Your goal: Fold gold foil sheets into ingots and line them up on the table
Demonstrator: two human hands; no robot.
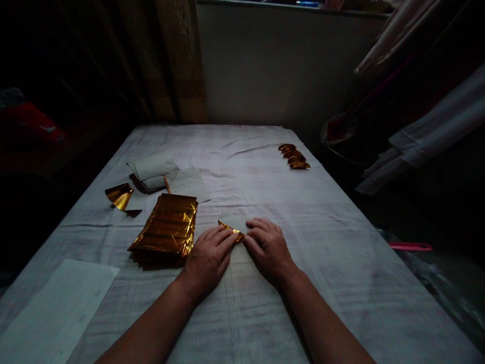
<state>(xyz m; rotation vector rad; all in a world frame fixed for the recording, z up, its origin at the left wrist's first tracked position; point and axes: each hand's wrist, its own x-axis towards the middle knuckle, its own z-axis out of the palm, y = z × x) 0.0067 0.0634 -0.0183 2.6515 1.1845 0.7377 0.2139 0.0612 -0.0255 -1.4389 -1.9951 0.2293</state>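
Note:
A small sheet of gold foil paper (234,225), white side up with a gold edge showing, lies on the white cloth-covered table (341,263) in front of me. My left hand (209,255) lies flat, fingertips pressing the sheet's gold lower-left edge. My right hand (267,246) rests on the sheet's right side, fingers bent down onto it. To the left of my left hand sits a stack of gold foil sheets (167,225).
A folded gold cone (119,195) and a dark scrap lie at the left. White papers (155,169) and a thin stick are behind the stack. Several folded gold pieces (294,156) sit far right. A large white sheet (56,308) lies near left. Clothes hang at right.

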